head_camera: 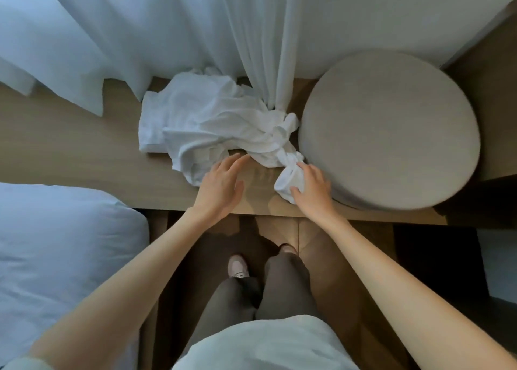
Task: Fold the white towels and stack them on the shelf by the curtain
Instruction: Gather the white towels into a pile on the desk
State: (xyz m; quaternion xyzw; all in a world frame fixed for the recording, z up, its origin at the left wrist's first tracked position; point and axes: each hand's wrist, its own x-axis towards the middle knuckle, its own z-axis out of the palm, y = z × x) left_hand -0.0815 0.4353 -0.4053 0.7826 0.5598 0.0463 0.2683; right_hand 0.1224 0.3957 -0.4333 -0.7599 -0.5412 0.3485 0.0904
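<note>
Head view: I see the towels (207, 120) heaped on the shelf (70, 151) ahead of both hands, trailing from far left by the curtain (265, 48) to near right. Right hand (310, 187) grips that twisted near end; left hand (221, 185), fingers straight, sits just beside the heap's edge.

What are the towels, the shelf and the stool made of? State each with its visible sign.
Towels: soft white cloth, probably cotton; matte, crumpled into loose folds.
Shelf: wood or wood-look laminate; pale brown with grain lines, smooth enough to give a faint reflection.
Stool: apparently upholstered in beige woven fabric; even matte surface, rounded padded edge.
</note>
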